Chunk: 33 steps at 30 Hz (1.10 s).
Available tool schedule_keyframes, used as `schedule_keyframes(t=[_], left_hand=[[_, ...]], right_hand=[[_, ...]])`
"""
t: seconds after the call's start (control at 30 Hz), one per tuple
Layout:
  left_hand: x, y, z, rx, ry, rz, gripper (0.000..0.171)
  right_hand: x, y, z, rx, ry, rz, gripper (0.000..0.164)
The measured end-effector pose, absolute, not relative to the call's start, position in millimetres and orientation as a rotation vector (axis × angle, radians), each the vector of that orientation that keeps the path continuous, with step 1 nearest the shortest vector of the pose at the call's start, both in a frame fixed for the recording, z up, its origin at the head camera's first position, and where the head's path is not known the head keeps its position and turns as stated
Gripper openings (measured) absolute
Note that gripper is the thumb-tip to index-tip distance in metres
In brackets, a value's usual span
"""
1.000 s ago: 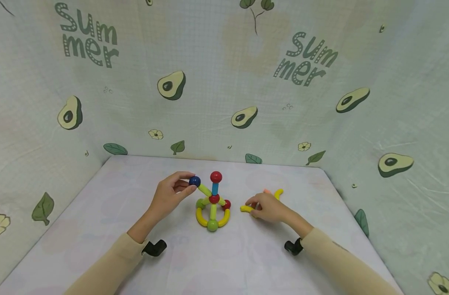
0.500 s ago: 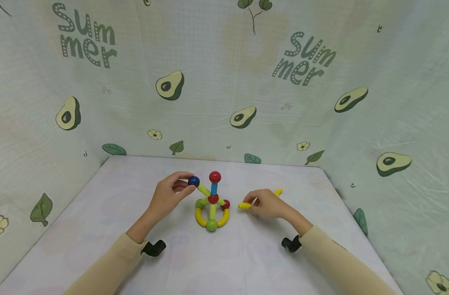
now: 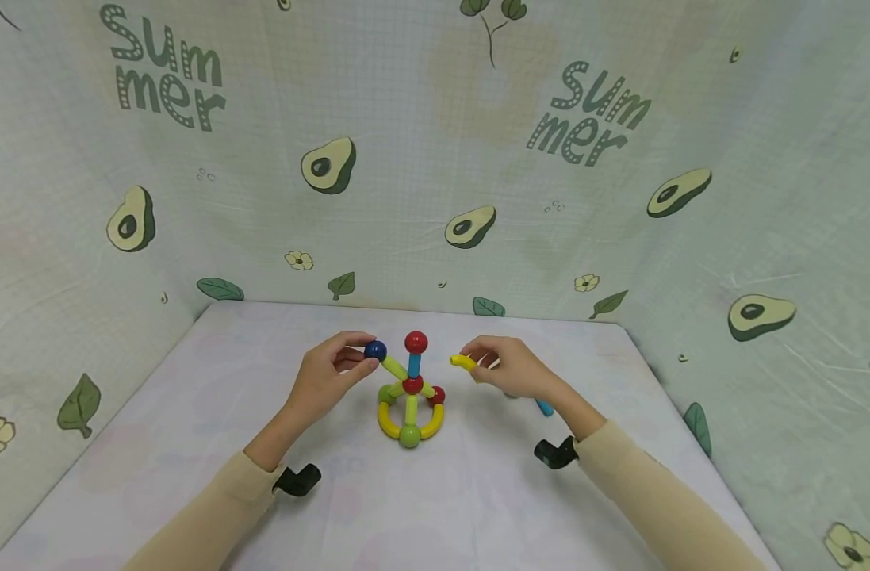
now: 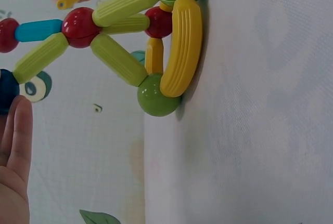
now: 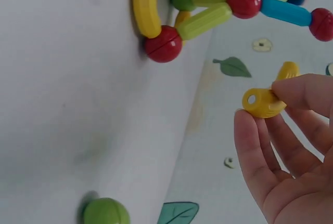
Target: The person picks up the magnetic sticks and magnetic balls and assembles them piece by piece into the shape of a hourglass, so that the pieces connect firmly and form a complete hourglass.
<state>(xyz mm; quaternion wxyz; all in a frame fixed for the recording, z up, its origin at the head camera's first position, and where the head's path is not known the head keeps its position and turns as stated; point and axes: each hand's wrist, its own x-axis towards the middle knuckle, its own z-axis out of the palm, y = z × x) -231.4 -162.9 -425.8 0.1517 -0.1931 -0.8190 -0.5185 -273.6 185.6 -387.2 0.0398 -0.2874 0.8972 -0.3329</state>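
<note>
A toy of magnetic sticks and balls stands mid-table: a base ring of yellow curved sticks (image 3: pixel 387 419), lime sticks (image 4: pixel 122 57) rising to a central red ball (image 3: pixel 412 385), and an upright blue stick (image 3: pixel 415 365) topped by another red ball (image 3: pixel 416 342). From its centre a lime stick slants up left to a dark blue ball (image 3: pixel 375 350). My left hand (image 3: pixel 331 369) holds that ball between thumb and fingers. To the right of the toy, my right hand (image 3: pixel 511 367) pinches a loose yellow curved stick (image 5: pixel 264 102) above the table, apart from the toy.
Behind my right hand a loose blue stick (image 3: pixel 545 408) lies on the table (image 3: pixel 406 507), partly hidden by the wrist. A green ball (image 5: pixel 106 213) rests on the tabletop in the right wrist view. Printed cloth (image 3: pixel 399 262) hangs behind and at the sides.
My right hand has lifted the yellow curved stick off the table, up and slightly left. The blue stick behind it has come into sight. My left hand stays on the dark blue ball.
</note>
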Motion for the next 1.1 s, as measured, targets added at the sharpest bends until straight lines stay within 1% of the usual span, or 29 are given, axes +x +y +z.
schedule_keyframes(t=[0.43, 0.8, 1.1], left_hand=[[-233.2, -163.8, -427.3, -0.565, -2.348, -1.475, 0.039], [-231.6, -162.5, -424.7, -0.577, -2.349, -1.477, 0.040], [-231.5, -163.0, -424.1, -0.580, -2.340, -1.495, 0.039]], right_hand=[[-278.6, 148.6, -346.5, -0.823, 2.766, -1.288, 0.035], [-279.8, 126.3, -333.5, -0.848, 2.723, -1.383, 0.037], [-282.3, 113.6, -330.4, -0.866, 2.718, -1.419, 0.039]])
